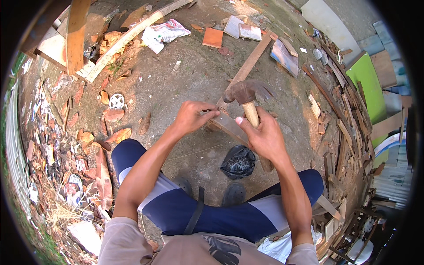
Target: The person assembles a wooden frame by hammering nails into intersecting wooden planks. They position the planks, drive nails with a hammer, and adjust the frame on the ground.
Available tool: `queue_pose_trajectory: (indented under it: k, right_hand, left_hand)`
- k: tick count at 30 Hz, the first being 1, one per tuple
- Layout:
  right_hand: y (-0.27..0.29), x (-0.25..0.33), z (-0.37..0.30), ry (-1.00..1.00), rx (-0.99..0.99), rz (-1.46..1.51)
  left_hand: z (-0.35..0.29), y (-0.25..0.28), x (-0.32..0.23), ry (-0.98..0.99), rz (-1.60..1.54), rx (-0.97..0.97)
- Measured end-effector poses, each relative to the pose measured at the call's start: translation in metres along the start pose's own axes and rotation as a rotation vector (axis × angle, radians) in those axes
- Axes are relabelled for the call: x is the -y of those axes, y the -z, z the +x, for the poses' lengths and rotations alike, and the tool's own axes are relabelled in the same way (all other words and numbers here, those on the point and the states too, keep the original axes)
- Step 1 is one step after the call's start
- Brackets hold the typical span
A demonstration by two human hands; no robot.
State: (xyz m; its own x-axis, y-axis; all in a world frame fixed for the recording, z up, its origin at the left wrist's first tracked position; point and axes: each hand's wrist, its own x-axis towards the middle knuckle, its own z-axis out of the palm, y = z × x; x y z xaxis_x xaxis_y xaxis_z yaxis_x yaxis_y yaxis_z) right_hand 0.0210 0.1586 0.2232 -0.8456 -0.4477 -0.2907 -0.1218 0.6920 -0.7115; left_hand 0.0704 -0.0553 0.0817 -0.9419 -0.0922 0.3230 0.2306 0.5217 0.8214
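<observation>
My right hand (267, 134) is wrapped round the wooden handle of a claw hammer (251, 113), thumb laid along it. The hammer's rusty head is raised, claw toward the right. Below it two wooden strips meet at a corner: a long strip (249, 63) runs away to the far right, and a shorter strip (232, 126) passes under my right hand. At that corner my left hand (193, 117) is closed in a pinch; whatever its fingertips hold is too small to make out. Between my feet lies a black plastic bag (238, 162), open, its contents unclear.
Scrap boards (285, 57) and an orange tile (213, 38) lie ahead on the dirt. A white reel (116, 101) rests among dry leaves at left. Stacked scrap wood (349, 110) and a green panel (369, 86) line the right. A curved plank (132, 35) is at far left.
</observation>
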Motion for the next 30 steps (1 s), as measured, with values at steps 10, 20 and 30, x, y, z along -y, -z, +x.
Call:
queue_pose_trajectory:
  k: [10, 20, 30]
  right_hand:
    - [0.0019, 0.0010, 0.0007, 0.045, -0.021, 0.066]
    - [0.0034, 0.0007, -0.0016, 0.018, 0.020, 0.012]
    - [-0.0005, 0.0025, -0.0042, 0.075, 0.007, -0.038]
  left_hand:
    - [0.0019, 0.0003, -0.0010, -0.008, 0.023, 0.027]
    - [0.0003, -0.0017, 0.0040, -0.028, 0.014, 0.023]
    - [0.0019, -0.0001, 0.0071, 0.006, -0.019, 0.053]
